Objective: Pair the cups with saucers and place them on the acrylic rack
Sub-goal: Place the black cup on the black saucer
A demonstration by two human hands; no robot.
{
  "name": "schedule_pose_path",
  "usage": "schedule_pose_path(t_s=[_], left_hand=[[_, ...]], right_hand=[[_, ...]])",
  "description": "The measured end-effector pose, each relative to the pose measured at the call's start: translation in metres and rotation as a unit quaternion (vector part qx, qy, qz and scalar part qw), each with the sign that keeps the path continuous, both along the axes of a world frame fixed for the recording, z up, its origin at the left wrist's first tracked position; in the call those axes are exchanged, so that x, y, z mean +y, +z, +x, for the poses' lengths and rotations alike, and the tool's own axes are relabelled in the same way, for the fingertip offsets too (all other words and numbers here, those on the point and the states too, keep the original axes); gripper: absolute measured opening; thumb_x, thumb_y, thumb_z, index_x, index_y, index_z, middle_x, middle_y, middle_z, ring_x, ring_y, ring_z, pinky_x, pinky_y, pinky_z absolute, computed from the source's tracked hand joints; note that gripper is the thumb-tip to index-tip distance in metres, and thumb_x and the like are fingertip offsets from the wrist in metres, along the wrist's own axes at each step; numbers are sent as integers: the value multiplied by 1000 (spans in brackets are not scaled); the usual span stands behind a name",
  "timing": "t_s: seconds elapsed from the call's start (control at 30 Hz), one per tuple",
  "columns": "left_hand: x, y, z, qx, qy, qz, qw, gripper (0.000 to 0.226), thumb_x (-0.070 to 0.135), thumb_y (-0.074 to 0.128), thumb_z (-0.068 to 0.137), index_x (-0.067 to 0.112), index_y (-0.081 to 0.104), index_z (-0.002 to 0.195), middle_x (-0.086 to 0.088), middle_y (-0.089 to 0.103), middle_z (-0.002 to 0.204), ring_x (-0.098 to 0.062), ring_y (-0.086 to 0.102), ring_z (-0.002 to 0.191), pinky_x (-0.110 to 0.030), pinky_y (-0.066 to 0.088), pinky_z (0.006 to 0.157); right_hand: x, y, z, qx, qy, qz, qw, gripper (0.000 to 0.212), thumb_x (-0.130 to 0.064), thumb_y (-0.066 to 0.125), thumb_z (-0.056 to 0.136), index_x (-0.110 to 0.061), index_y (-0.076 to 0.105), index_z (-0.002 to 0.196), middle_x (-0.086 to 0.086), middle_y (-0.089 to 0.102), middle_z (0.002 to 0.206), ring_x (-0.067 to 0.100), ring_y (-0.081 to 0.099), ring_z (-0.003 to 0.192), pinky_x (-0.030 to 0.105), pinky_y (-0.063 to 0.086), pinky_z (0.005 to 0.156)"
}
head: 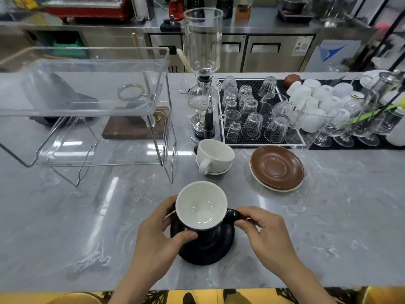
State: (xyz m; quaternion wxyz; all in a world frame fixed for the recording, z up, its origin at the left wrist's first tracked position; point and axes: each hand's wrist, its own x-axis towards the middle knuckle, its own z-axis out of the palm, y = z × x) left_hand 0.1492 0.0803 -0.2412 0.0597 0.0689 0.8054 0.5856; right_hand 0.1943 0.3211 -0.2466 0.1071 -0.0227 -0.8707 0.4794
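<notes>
A black cup (201,207) with a white inside stands on a black saucer (210,249) near the counter's front edge. My left hand (157,235) wraps the cup's left side, thumb on its body. My right hand (263,229) pinches the cup's handle on the right. Further back, a white cup (213,153) rests on a white saucer (219,171). To its right lies a brown saucer (277,167) on top of a white one, with no cup on it. The clear two-tier acrylic rack (87,106) stands at the left with nothing on its shelves.
A glass siphon coffee maker (202,69) stands behind the white cup. A black mat (260,115) holds several upturned glasses, with white cups and stemmed glasses to its right. A wooden base (133,128) sits behind the rack. The counter is grey marble (87,227).
</notes>
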Motion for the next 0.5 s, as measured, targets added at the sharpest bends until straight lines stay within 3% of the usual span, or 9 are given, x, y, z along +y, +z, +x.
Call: schedule_pose_path(t_s=[0.13,0.33,0.5], left_hand=[[-9,-14,7,-18,-4,-17,1000,85,8,94,57,64,60,112,40,65,116,16,60,112,-15,46,93],[-12,-24,11,-28,-15,-44,999,85,3,93,59,54,56,116,49,60,113,22,56,109,4,43,83],[-12,-29,13,-51,-18,-50,997,84,3,93,60,42,57,124,33,61,120,17,57,108,1,43,85]], right_hand=[[-5,-8,8,-37,6,7,999,25,-3,73,85,-25,78,95,-20,72,88,2,67,83,11,51,73],[-10,-18,16,-77,8,13,997,23,-4,72,85,-24,77,94,-20,71,90,1,66,86,15,52,74],[-9,-24,19,-97,6,15,995,23,-5,73,85,-25,77,96,-24,71,93,0,66,88,17,53,76]])
